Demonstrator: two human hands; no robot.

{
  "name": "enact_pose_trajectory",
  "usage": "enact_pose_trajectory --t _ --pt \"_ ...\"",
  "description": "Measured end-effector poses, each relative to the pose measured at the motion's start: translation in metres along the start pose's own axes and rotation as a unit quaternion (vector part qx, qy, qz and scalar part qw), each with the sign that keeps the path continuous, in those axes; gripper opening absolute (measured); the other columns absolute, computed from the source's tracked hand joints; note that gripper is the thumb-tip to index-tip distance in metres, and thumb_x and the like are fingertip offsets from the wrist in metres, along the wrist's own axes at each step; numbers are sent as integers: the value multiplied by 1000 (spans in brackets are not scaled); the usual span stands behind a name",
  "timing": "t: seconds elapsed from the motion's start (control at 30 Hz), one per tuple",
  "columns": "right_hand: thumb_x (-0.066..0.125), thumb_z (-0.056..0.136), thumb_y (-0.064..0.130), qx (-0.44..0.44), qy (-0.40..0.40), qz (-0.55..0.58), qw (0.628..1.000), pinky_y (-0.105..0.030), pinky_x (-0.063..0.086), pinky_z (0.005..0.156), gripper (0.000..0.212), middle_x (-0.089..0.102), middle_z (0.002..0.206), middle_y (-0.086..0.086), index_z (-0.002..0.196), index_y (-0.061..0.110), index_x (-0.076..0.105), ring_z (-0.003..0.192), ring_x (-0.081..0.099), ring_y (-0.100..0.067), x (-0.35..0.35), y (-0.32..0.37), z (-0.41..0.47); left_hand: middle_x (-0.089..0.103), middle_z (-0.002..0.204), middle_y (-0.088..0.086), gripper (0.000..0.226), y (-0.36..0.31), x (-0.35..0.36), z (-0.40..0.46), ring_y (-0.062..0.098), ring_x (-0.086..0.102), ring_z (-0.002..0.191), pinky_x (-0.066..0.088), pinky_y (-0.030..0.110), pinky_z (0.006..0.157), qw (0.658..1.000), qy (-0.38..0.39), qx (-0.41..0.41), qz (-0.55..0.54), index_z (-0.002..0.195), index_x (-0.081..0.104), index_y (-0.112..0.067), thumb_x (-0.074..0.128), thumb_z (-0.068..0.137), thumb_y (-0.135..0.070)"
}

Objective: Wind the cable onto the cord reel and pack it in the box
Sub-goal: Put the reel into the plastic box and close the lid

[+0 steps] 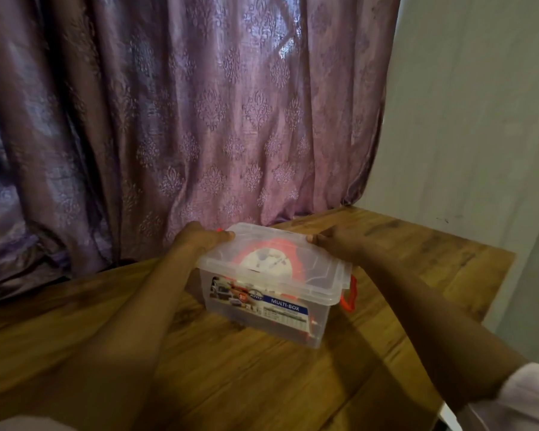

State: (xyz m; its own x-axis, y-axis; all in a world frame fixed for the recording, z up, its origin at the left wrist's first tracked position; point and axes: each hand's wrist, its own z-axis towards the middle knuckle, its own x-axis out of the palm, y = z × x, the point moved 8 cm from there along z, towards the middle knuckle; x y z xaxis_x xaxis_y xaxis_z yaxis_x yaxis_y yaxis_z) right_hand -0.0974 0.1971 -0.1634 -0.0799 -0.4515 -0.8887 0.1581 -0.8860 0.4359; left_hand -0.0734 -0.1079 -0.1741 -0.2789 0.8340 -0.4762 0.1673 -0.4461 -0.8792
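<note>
A clear plastic box [293, 325] with a blue "MULTI-BOX" label stands on the wooden table [231, 377]. Its clear lid [318, 284] lies on top. Through the lid I see the orange cord reel [273, 259] with a white centre inside the box. My left hand [199, 239] grips the lid's far left corner, thumb on top. At the far right corner my right hand [333, 242] grips the lid's edge. An orange clip handle [349, 293] hangs at the box's right end.
A purple patterned curtain [184, 119] hangs right behind the table. A pale wall [479, 119] stands to the right. The table's right edge [492, 293] runs close to the box, with bare wood in front of the box.
</note>
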Motion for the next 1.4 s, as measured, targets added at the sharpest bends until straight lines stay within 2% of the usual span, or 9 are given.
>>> enact_pose_trajectory --t 0.2,0.37,0.53,0.67,0.8,1.1,1.17,1.23,1.4 --pt "47 94 54 -14 -12 -20 1000 -35 34 106 55 53 138 -11 132 16 57 121 50 -26 -1 8 -1 67 75 9 28 7 5 -5 16 59 57 45 20 44 998 -21 48 -20 106 65 -3 70 88 -23" --pt "50 91 56 -20 -30 -18 999 -28 33 88 51 60 129 -8 121 18 66 107 54 -21 -1 6 1 65 124 18 33 -10 -3 -15 35 62 112 50 37 98 980 -63 86 168 118 66 -15 61 91 -34" --pt "60 75 71 111 -77 111 985 -36 41 90 77 56 134 -11 129 15 57 114 55 -30 0 -19 -11 56 133 22 38 -16 0 -27 40 55 120 47 41 103 975 -50 76 201 127 57 -10 54 96 -32" --pt "76 65 62 219 87 358 904 -36 54 66 72 68 100 -13 114 10 63 80 64 -27 30 -36 -41 52 138 24 39 -16 -7 -39 43 52 125 46 45 101 973 -100 46 202 130 55 -7 51 95 -24" --pt "77 70 53 226 174 446 848 -27 48 50 62 67 69 -10 105 3 65 52 58 -18 47 -26 -63 51 142 19 43 -15 -13 -52 40 51 128 46 46 99 973 -154 15 169 136 53 -10 53 94 -18" --pt "64 90 32 185 -102 264 941 -45 59 67 37 64 106 -17 113 5 55 84 66 -33 19 -3 -36 57 133 26 41 8 -14 -40 43 55 119 48 43 100 992 -128 20 3 128 54 2 52 90 -13" --pt "59 92 32 147 -164 90 971 -43 55 81 36 66 109 -18 112 2 61 94 65 -35 3 7 -37 60 127 28 43 11 -13 -42 44 58 115 50 47 99 991 -114 25 -61 122 58 4 51 83 -12" --pt "57 92 34 123 -210 -29 970 -37 50 83 36 67 109 -18 109 2 64 98 64 -34 -9 21 -38 62 124 28 55 10 -11 -45 45 60 112 51 51 97 988 -106 37 -106 119 59 4 48 71 -21" --pt "54 94 31 99 -268 18 958 -37 48 81 33 68 106 -19 103 2 67 98 63 -35 -7 31 -29 58 135 17 58 15 -15 -77 36 55 123 46 46 102 975 -175 110 -83 134 51 -5 64 88 -37"
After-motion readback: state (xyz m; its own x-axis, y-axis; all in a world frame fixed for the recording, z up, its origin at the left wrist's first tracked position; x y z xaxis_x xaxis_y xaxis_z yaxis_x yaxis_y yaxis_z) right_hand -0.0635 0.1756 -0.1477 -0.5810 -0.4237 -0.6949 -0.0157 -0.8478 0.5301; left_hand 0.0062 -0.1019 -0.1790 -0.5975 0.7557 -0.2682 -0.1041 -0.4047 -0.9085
